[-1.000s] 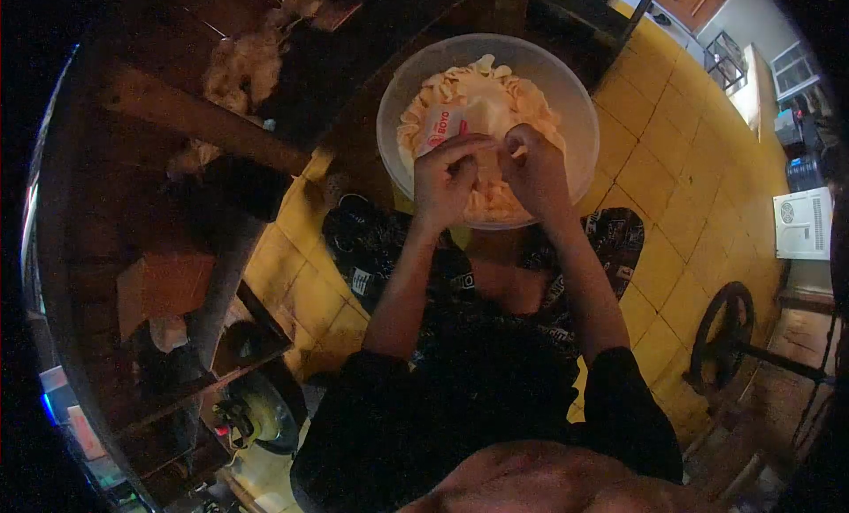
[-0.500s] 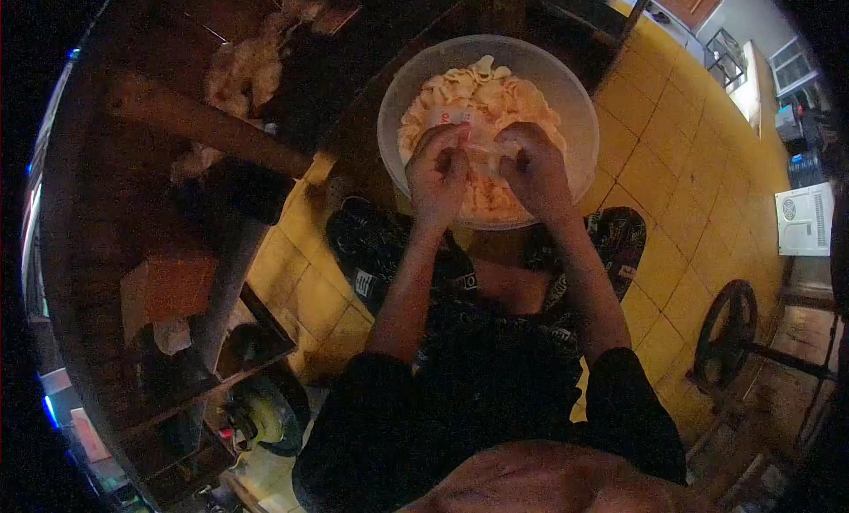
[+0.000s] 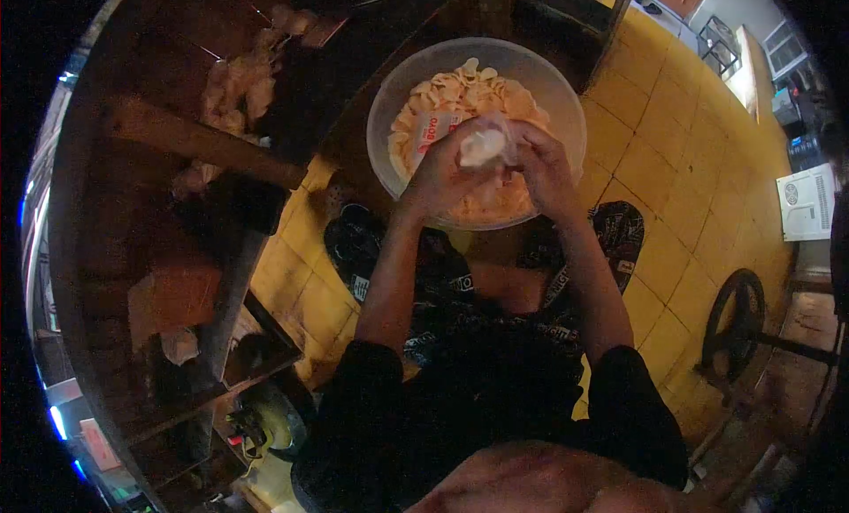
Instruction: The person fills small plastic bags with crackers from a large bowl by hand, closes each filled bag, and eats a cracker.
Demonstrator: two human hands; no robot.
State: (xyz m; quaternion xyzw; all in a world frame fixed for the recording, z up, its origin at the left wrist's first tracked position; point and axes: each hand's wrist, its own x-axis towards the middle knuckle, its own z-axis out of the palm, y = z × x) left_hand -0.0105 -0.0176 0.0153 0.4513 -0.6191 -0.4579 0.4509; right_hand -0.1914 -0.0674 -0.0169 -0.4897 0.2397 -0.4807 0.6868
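Observation:
A round translucent tub (image 3: 566,97) full of pale, thin chips (image 3: 517,102) stands in front of my body. Over the chips, my left hand (image 3: 439,172) is closed around a small clear plastic bag (image 3: 485,144) with something whitish in it. My right hand (image 3: 544,170) pinches the bag's right side. Left of the bag, a white packet with red letters (image 3: 435,131) lies on the chips, partly covered by my left hand.
Dark wooden furniture (image 3: 212,141) with crumpled plastic (image 3: 243,88) and a cardboard box (image 3: 181,292) is at the left. Yellow floor tiles (image 3: 654,150) extend to the right, where a black wheel (image 3: 734,323) and a white appliance (image 3: 806,202) stand.
The clear bag between my hands now looks fuller and rounder, and whitish content shows in it. My left hand has turned around it. The red-lettered packet is more visible than half a second ago.

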